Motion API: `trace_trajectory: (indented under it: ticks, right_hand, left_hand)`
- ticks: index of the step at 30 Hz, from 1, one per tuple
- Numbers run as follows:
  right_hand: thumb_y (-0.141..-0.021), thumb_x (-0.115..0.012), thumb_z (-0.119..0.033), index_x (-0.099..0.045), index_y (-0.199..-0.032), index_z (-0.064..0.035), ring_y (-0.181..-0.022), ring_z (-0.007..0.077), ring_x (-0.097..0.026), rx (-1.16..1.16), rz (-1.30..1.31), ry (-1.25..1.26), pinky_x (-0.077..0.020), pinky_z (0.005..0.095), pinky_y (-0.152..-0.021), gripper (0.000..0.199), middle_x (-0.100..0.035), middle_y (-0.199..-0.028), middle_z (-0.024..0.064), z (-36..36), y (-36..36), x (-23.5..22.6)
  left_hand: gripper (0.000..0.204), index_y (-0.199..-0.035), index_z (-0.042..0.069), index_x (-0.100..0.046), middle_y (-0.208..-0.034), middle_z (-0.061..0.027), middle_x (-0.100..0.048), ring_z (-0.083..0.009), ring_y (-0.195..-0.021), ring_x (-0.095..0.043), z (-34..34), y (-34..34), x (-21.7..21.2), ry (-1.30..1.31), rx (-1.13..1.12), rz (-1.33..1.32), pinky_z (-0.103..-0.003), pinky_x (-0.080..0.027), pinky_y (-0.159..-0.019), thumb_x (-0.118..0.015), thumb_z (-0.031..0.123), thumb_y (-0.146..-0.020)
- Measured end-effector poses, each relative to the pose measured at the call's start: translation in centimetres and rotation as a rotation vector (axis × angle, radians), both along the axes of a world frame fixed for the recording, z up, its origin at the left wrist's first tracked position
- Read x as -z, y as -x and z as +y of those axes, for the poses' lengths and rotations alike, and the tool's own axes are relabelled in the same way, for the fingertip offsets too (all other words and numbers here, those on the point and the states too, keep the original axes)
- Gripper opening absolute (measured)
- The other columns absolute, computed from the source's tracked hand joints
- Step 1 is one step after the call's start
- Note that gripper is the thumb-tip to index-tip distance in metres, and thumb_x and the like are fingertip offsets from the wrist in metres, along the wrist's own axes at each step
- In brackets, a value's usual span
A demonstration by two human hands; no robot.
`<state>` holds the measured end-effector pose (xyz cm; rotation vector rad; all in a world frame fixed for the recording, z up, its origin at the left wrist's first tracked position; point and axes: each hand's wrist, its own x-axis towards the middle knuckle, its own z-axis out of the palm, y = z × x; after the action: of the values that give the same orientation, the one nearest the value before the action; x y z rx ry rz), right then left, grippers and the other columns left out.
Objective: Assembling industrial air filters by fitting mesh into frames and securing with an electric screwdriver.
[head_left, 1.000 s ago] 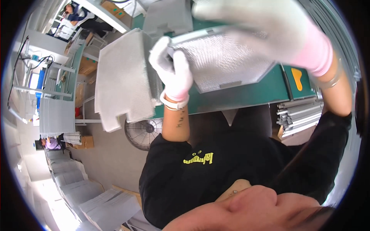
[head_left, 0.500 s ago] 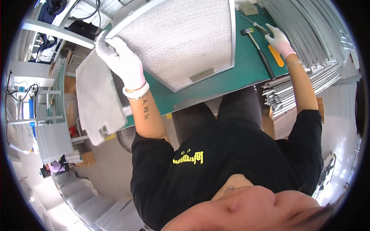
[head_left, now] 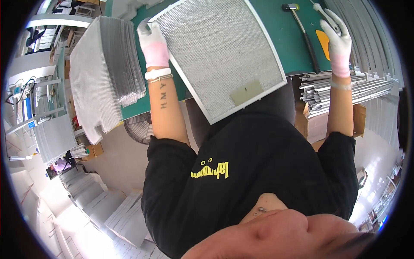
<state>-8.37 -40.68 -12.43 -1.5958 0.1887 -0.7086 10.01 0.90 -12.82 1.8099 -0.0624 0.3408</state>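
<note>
A framed metal mesh filter (head_left: 220, 52) with a light rim lies tilted before me, its near corner jutting past the table edge. A small grey-beige plate (head_left: 246, 92) sits near its near side. My left hand (head_left: 154, 47), in a white and pink glove, is closed on the filter's left rim at the far corner. In the same kind of glove, my right hand (head_left: 339, 43) is closed around the handle of a screwdriver (head_left: 324, 14), whose shaft points far left. Beside that hand lie a yellow flat tool (head_left: 322, 44) and a hammer (head_left: 307, 41).
Mesh sheets (head_left: 92, 69) are stacked on the green table (head_left: 276, 52) at left. Long metal strips (head_left: 371, 39) stand at far right, with a bundle of thin profiles (head_left: 315, 88) nearer. A cardboard box (head_left: 311, 125) and a floor fan (head_left: 140, 128) are below.
The filter has come down and nearer, turning with its near corner over the table edge. My right hand has gripped the screwdriver and shifted it away from the hammer. My view has shifted too.
</note>
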Motion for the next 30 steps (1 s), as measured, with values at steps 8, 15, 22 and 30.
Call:
trace_trajectory:
  ticks: [8, 15, 22, 30]
  right_hand:
    - [-0.089, -0.066, -0.005, -0.057, -0.121, 0.001, -0.093, 0.0114, -0.061, -0.325, 0.004, -0.308, -0.0489, 0.0225, -0.082, 0.033, -0.063, -0.121, 0.0132, 8.6, 3.8, -0.4]
    - [-0.095, -0.061, -0.008, -0.06, -0.11, -0.0024, -0.067, 0.0011, -0.047, -0.185, 0.063, -0.246, -0.04, 0.0171, -0.06, 0.016, -0.068, -0.104, 0.0063, 12.4, 2.0, 2.4]
    - [-0.094, -0.061, -0.007, -0.06, -0.109, -0.0028, -0.091, 0.0094, -0.063, -0.229, 0.117, -0.19, -0.0492, 0.0202, -0.073, 0.016, -0.068, -0.105, 0.0073, 12.8, 1.6, 2.8]
    - [-0.094, -0.059, -0.005, -0.056, -0.112, -0.0015, -0.093, 0.013, -0.064, -0.205, 0.041, -0.338, -0.0527, 0.0227, -0.077, 0.018, -0.065, -0.109, 0.0114, 13.0, 2.1, 3.6]
  left_hand:
    - [0.032, -0.123, -0.006, -0.053, -0.11, -0.0152, -0.063, -0.0217, -0.099, -0.062, -0.1, -1.8, 7.7, 0.008, 0.018, -0.016, -0.03, -0.045, -0.094, -0.052, 0.01, -0.095]
    - [0.029, -0.12, -0.003, -0.054, -0.109, -0.0146, -0.063, -0.021, -0.098, -0.062, -0.3, -1.1, 6.9, -0.14, -0.012, -0.065, -0.03, -0.045, -0.095, -0.051, 0.011, -0.096]
    - [0.034, -0.123, -0.005, -0.055, -0.117, -0.0151, -0.062, -0.0218, -0.107, -0.061, -0.6, -0.9, 6.4, -0.107, -0.033, 0.052, -0.032, -0.044, -0.099, -0.052, 0.014, -0.095]
    - [0.031, -0.122, -0.004, -0.056, -0.116, -0.0136, -0.063, -0.021, -0.107, -0.06, -0.6, -1.2, 6.8, -0.03, 0.01, -0.033, -0.032, -0.043, -0.1, -0.052, 0.013, -0.096]
